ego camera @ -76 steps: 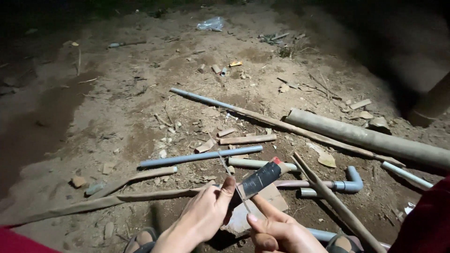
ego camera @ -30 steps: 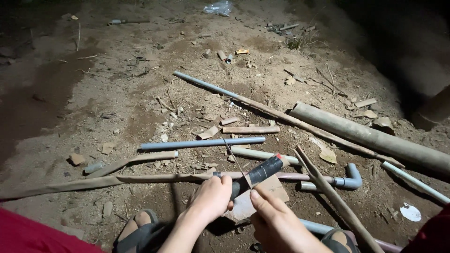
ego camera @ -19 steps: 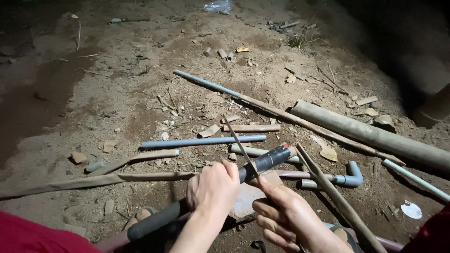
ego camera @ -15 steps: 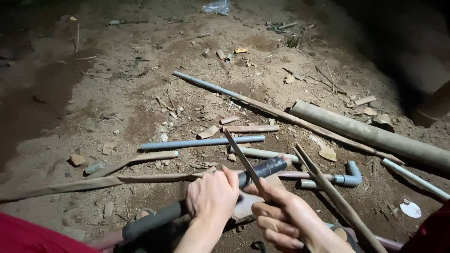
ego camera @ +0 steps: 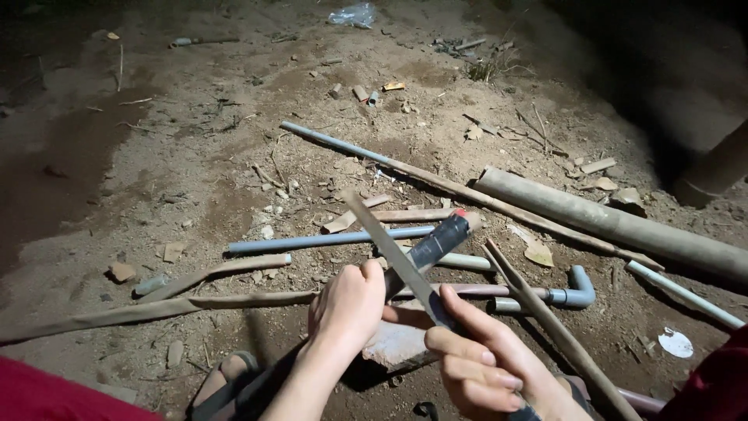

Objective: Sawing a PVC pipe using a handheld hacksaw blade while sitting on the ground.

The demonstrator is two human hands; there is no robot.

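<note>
Hands gripping dark taped pipe (ego camera: 433,243), flat metal file (ego camera: 389,253), dusty ground (ego camera: 195,171)

A flat metal file (ego camera: 389,249) lies slantwise across a dark pipe (ego camera: 432,245), touching it

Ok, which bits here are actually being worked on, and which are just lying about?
In hand:
left hand on the dark pipe
right hand holding the flat metal file

Lying about:
blue-grey pipe
elbow fitting
thick bamboo pole
plastic bag
</note>
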